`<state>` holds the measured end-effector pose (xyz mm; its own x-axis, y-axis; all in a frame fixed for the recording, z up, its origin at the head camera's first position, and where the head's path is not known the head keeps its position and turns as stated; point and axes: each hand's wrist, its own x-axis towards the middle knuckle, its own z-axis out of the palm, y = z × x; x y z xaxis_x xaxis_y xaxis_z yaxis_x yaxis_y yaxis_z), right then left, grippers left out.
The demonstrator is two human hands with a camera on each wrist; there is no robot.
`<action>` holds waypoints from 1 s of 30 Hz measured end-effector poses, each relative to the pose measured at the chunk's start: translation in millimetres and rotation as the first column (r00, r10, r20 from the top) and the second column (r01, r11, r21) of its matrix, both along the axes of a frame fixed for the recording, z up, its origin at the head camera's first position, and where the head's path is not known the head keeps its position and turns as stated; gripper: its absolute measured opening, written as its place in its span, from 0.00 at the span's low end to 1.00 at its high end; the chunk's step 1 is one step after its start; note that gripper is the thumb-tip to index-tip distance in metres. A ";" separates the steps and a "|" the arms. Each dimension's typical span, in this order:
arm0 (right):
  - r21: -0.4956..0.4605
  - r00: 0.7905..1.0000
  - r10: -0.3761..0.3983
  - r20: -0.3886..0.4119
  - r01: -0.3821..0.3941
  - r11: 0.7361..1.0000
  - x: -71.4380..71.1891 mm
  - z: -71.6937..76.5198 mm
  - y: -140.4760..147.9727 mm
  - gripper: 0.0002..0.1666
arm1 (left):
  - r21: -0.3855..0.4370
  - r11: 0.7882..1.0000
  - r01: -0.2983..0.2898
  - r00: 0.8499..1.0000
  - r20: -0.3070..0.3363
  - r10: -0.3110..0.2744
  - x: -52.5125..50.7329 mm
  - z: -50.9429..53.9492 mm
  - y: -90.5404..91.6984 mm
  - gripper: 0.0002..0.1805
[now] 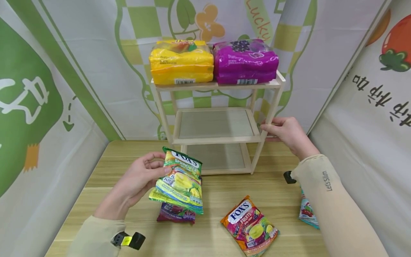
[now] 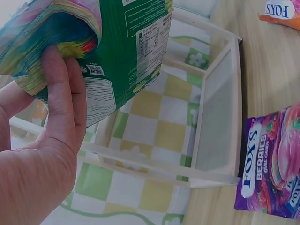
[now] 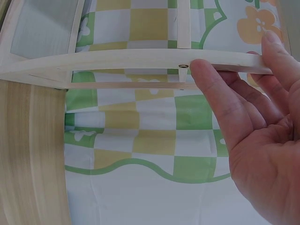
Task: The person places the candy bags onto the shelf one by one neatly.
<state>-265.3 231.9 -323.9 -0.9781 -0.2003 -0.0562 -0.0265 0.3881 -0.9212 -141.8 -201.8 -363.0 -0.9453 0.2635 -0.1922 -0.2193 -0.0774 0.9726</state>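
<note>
In the head view the left hand [image 1: 141,178] pinches a green and yellow Fox's Spring Tea candy bag [image 1: 181,182] by its left side, thumb on the front; the left wrist view shows the fingers [image 2: 61,93] against its green back [image 2: 117,51]. The right hand [image 1: 289,135] holds the right front post of a three-tier wooden shelf [image 1: 218,139] near the middle tier. In the right wrist view, fingertips of the right hand [image 3: 262,112] touch the post [image 3: 136,58]. A purple Fox's Berries bag [image 1: 176,213] lies below the held bag.
A yellow package [image 1: 181,64] and a purple package [image 1: 245,62] sit on the top tier. An orange-red Fox's Fruits bag [image 1: 250,228] lies on the wooden table [image 1: 106,178]; a light-blue bag [image 1: 308,212] is partly hidden by the right forearm. Printed curtains surround the table.
</note>
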 end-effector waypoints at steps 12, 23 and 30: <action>0.003 1.000 0.003 -0.005 -0.003 1.000 0.5 -0.4 -0.1 0.28 | 0.060 0.998 0.001 0.999 -0.037 0.001 -6.2 7.4 12.0 0.29; 0.003 1.000 -0.003 -0.009 0.003 1.000 0.9 -0.3 -0.5 0.28 | 0.107 0.993 -0.042 0.998 -0.046 0.047 -14.6 15.5 24.0 0.28; 0.020 1.000 -0.005 -0.001 0.005 1.000 1.0 -0.1 0.2 0.30 | 0.133 0.990 -0.046 0.996 -0.067 0.055 -20.2 16.0 28.9 0.27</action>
